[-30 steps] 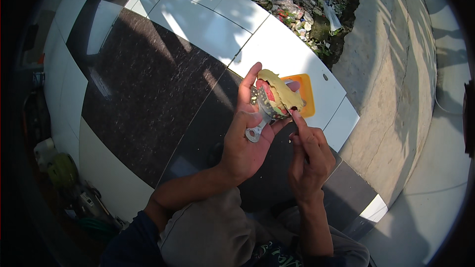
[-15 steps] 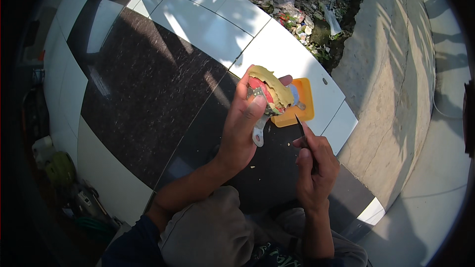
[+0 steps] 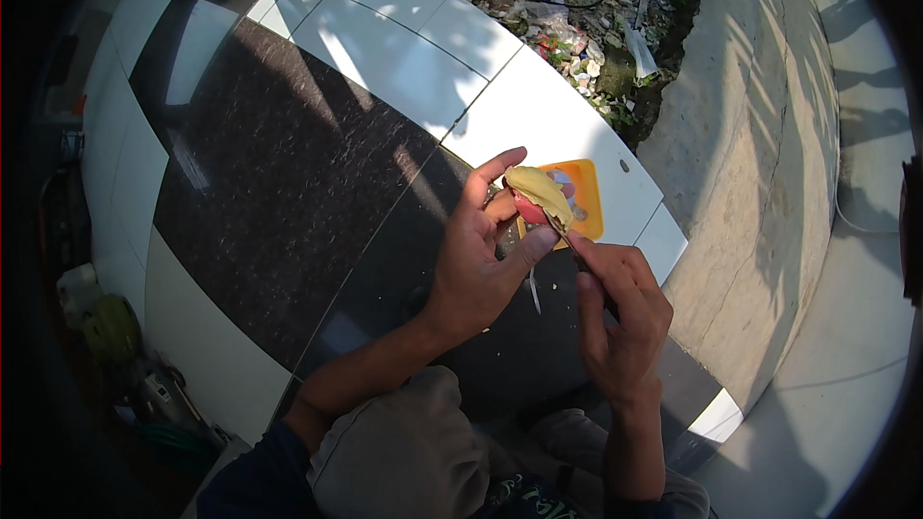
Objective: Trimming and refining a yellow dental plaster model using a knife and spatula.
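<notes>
- Above the tiled floor (image 3: 279,135), left hand's (image 3: 471,264) grip holding a yellow-and-red lump (image 3: 540,190).
- Right hand's (image 3: 627,317) grip around a slim dark tool (image 3: 567,238), tip at the lump.
- Partly behind, an orange tray (image 3: 591,198).

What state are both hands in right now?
Left hand: closed, holding a yellow-and-red lump.
Right hand: closed, holding a slim dark tool.

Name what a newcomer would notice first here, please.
The yellow-and-red mass, probably a dental impression, stands out first, in the left hand at the centre; the right hand holds a slim tool at its lower edge. Beyond it, an orange-yellow container rests on tiles. Litter lies at the top.
</notes>
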{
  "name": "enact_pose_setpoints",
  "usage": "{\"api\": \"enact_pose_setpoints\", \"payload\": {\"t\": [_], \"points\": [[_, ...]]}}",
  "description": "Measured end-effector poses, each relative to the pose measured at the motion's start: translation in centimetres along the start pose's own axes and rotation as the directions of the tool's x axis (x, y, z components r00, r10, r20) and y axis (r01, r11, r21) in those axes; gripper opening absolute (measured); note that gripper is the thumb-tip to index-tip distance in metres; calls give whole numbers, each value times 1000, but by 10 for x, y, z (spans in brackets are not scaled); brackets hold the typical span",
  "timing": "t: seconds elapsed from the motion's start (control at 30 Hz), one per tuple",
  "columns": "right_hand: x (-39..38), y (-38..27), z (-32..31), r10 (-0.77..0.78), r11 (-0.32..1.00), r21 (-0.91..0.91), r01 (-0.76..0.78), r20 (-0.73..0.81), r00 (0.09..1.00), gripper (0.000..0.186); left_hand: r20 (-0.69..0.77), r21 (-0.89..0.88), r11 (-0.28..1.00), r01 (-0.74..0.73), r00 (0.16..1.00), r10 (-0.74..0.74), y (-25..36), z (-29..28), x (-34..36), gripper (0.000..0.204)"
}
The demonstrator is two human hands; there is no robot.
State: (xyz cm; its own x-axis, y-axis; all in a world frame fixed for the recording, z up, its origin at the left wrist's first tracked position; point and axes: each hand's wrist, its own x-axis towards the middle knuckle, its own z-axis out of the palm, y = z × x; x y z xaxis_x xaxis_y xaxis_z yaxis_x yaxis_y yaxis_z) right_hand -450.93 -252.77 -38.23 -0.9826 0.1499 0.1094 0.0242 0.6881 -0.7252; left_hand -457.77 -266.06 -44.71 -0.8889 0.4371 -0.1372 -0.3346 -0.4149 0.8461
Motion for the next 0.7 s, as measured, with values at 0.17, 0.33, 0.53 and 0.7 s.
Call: {"api": "enact_pose_setpoints", "payload": {"t": [0.17,0.33,0.53,0.7], "points": [[0,4,-1,-27,998,-61,26,-21,999,41,-6,180,984,14,1000,-13,11,-3,2,58],[0,12,3,-25,995,-94,23,-29,999,44,-1,233,972,27,1000,-27,2,-6,0,54],[-7,14,27,86,990,124,-71,-115,990,40,-89,164,981,-101,989,117,-5,1,2,55],[-13,7,35,188,962,227,-149,-160,969,37,-76,203,973,-114,988,132,-1,1,3,53]]}}
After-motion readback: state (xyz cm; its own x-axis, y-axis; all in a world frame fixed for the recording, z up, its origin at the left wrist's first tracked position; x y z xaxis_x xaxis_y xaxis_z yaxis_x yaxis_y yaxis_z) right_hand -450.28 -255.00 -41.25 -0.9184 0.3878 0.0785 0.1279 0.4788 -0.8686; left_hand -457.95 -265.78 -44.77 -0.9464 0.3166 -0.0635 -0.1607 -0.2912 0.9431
